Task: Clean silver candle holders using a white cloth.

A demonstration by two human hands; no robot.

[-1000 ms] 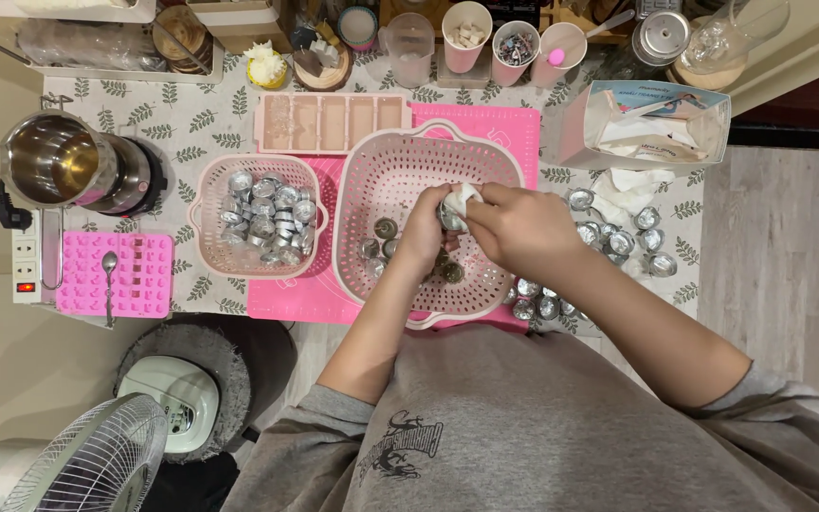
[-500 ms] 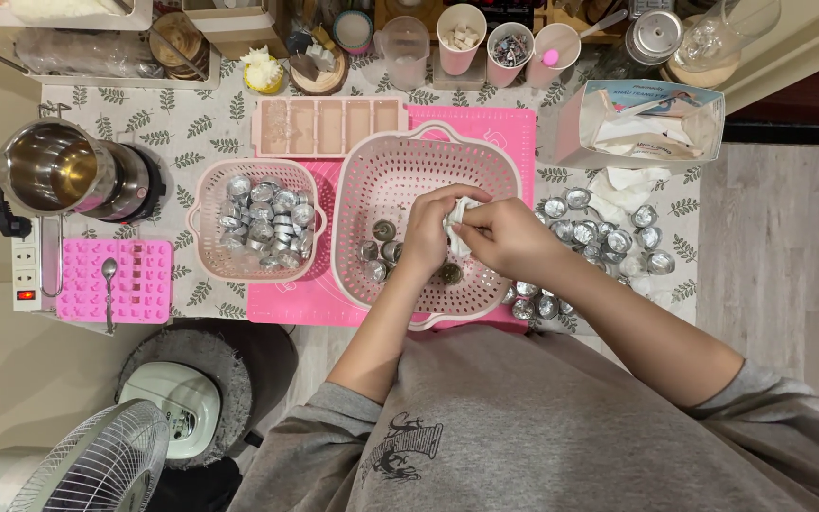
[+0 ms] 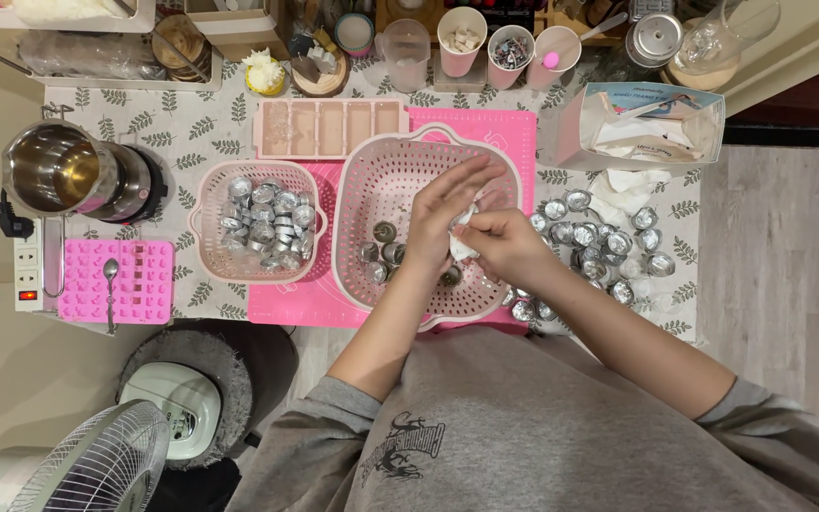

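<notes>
Both my hands meet over the large pink basket (image 3: pixel 386 161), which holds several small metal tealight cups (image 3: pixel 383 248). My left hand (image 3: pixel 445 216) and my right hand (image 3: pixel 507 245) pinch a crumpled white tissue (image 3: pixel 466 235) between them; whether a cup is wrapped inside it is hidden. A smaller pink basket (image 3: pixel 209 190) to the left is full of shiny metal cups. More metal cups (image 3: pixel 599 239) lie loose on the tablecloth to the right of my right hand.
A pink mat (image 3: pixel 485 128) lies under the baskets. A steel pot (image 3: pixel 59 175), a pink silicone mould (image 3: pixel 106 294) with a spoon, a long pink mould tray (image 3: pixel 329 128), a tissue box (image 3: pixel 651 128) and cups along the back. A fan (image 3: pixel 97 465) stands below.
My hands have shifted slightly within the large basket, turning the white tissue between the fingers. The view has drifted a little; the baskets and cups stay put.
</notes>
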